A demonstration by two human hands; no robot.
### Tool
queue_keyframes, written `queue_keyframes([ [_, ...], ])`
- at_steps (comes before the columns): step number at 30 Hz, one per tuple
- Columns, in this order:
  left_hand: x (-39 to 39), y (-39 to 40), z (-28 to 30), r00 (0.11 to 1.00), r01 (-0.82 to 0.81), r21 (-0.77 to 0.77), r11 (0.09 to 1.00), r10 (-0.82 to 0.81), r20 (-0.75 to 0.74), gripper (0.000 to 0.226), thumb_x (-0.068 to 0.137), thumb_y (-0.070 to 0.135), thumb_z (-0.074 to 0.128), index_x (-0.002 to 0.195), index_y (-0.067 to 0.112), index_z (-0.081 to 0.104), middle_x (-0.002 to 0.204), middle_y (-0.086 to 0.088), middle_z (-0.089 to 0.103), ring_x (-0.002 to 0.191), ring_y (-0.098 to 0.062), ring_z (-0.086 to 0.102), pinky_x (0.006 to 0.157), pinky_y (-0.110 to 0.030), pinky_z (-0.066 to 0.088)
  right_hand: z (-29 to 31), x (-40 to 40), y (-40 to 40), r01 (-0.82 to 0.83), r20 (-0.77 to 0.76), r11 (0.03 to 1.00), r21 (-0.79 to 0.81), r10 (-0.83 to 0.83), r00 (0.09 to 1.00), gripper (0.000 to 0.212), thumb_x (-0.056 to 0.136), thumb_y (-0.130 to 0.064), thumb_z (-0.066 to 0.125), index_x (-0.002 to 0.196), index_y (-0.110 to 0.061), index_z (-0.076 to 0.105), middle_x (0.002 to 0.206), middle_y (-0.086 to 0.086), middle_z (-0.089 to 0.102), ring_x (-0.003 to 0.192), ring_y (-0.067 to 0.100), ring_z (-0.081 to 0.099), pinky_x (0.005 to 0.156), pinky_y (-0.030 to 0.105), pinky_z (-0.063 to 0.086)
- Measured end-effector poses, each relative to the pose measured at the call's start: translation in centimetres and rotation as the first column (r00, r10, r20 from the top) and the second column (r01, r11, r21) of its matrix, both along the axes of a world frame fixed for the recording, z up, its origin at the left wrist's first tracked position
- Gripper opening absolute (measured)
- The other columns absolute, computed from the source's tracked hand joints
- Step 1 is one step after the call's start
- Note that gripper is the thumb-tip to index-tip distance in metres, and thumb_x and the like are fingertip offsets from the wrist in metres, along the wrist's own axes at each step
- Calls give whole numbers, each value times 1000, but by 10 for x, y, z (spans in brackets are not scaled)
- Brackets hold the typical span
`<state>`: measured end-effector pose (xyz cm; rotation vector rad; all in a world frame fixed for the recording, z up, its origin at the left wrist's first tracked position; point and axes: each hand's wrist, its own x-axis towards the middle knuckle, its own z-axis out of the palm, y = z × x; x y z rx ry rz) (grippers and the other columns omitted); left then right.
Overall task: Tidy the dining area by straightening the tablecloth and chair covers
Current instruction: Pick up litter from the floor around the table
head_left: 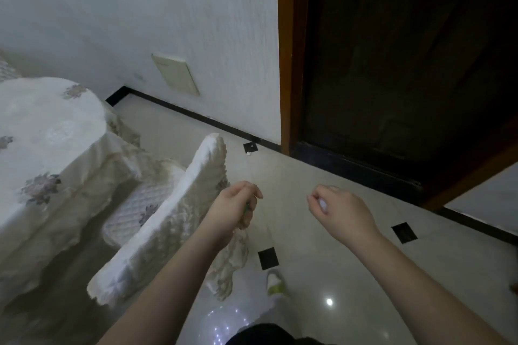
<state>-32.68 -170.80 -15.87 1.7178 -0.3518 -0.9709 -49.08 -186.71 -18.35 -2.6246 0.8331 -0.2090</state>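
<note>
Fingers of the left hand (234, 206) are curled around a fold of the chair cover (168, 221), behind the chair back. Fingers of the right hand (340, 211) are curled together beside that chair; whether something is pinched cannot be told.

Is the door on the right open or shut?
Open: inside the wooden door frame only a dark room shows, and no door leaf is visible.

- Left arm (173, 269) bare from hand to the frame edge; no sleeve shows.
- Right arm (420, 274) bare likewise; no sleeve shows.
- Left hand (232, 209) and right hand (340, 211) bare: no gloves, rings or watch to be seen.
- Dark, near-black garment (263, 335) at the bottom edge.
- White shoe (274, 284) with yellow-green trim, blurred.
</note>
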Motion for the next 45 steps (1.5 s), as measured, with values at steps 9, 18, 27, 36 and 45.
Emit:
queue_keyframes([
  [9, 90, -93, -15, 842, -273, -186, 944, 141, -520, 8, 86, 19, 54, 80, 15, 58, 65, 0, 44, 43, -11, 31, 38, -21, 22, -6, 90, -83, 9, -96, 998, 60, -3, 995, 20, 93, -37, 47, 83, -23, 57, 75, -5, 56, 68, 12, 53, 53, 28, 35],
  [18, 154, -172, -24, 764, -381, -224, 897, 169, -623, 6, 82, 20, 55, 78, 17, 57, 65, 2, 44, 39, -9, 27, 37, -20, 20, -18, 157, -171, 47, -84, 973, 224, -29, 996, 16, 93, -37, 49, 82, -27, 54, 78, -5, 56, 70, 9, 53, 57, 24, 40],
  [27, 227, -272, -37, 745, -477, -118, 871, 330, -580, 8, 71, 24, 61, 77, 18, 61, 66, 1, 46, 41, -11, 26, 40, -20, 14, -47, 246, -295, -52, -85, 902, 429, 97, 992, 14, 92, -40, 51, 88, -28, 56, 90, -10, 55, 77, 6, 55, 65, 27, 50],
  [36, 291, -273, -29, 634, -714, -139, 686, 549, -544, 13, 85, 28, 51, 82, 17, 58, 68, 1, 49, 41, -10, 33, 39, -17, 22, -44, 363, -352, -295, -26, 802, 519, 359, 933, 15, 90, -38, 54, 89, -25, 60, 81, -8, 62, 74, 6, 58, 62, 25, 47],
  [45, 376, -219, -45, 466, -859, -112, 500, 672, -576, 26, 93, 32, 44, 76, 17, 57, 66, 1, 42, 43, -12, 31, 39, -20, 25, -65, 499, -333, -449, -62, 749, 488, 542, 838, 19, 92, -36, 52, 88, -20, 61, 90, -1, 59, 83, 15, 55, 73, 30, 45],
])
